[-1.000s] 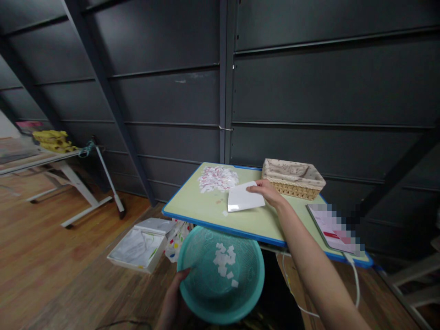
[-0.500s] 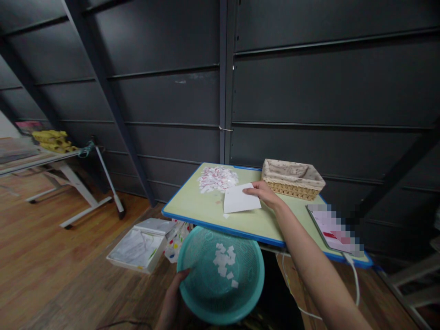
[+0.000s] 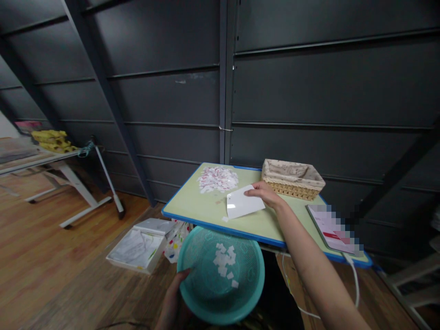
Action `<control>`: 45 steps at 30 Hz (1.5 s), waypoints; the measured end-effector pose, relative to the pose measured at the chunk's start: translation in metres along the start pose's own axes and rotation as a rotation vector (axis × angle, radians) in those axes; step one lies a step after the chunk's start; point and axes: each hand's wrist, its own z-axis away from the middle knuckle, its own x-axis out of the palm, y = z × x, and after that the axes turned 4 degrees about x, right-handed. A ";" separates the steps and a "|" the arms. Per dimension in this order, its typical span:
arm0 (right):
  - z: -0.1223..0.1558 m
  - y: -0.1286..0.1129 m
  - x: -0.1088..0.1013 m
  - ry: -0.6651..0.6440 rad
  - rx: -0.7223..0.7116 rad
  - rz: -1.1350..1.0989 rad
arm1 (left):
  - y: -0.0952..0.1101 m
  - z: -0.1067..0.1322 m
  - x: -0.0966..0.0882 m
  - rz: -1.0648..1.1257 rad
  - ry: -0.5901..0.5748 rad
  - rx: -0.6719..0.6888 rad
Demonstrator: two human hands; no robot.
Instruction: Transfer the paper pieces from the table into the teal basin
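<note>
My left hand (image 3: 178, 285) grips the left rim of a teal plastic basket (image 3: 192, 256), held just below the table's front edge. Several small white paper pieces (image 3: 223, 260) lie inside it. My right hand (image 3: 266, 195) pinches the upper right corner of a white card (image 3: 243, 204), tilted low over the table (image 3: 192, 206). One small white paper piece (image 3: 225, 219) is by the card's lower left edge. Behind the card is a heap of paper scraps (image 3: 217, 178), white with reddish marks.
A fabric-lined wicker basket (image 3: 292, 188) stands at the table's back right. A tablet-like device (image 3: 332, 233), partly pixelated, lies at the right with a white cable (image 3: 355, 279). On the floor at left is an open white box (image 3: 137, 250). A dark panel wall (image 3: 172, 101) rises behind.
My right hand has drawn the white card slightly toward me and to the right, tilting it. The small paper piece beside it has shifted a little nearer the front edge. The teal basket stays still.
</note>
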 end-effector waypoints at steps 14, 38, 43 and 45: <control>-0.002 0.002 0.007 -0.065 -0.027 -0.015 | 0.000 0.002 0.001 -0.050 -0.009 0.023; -0.005 0.002 0.009 -0.021 -0.007 -0.210 | 0.013 0.008 0.015 -0.045 0.103 0.088; -0.011 0.004 0.005 0.300 -0.106 -0.256 | 0.012 0.004 0.010 -0.040 0.074 0.124; -0.014 0.007 0.004 0.362 -0.119 -0.229 | 0.012 0.003 0.009 -0.040 0.066 0.129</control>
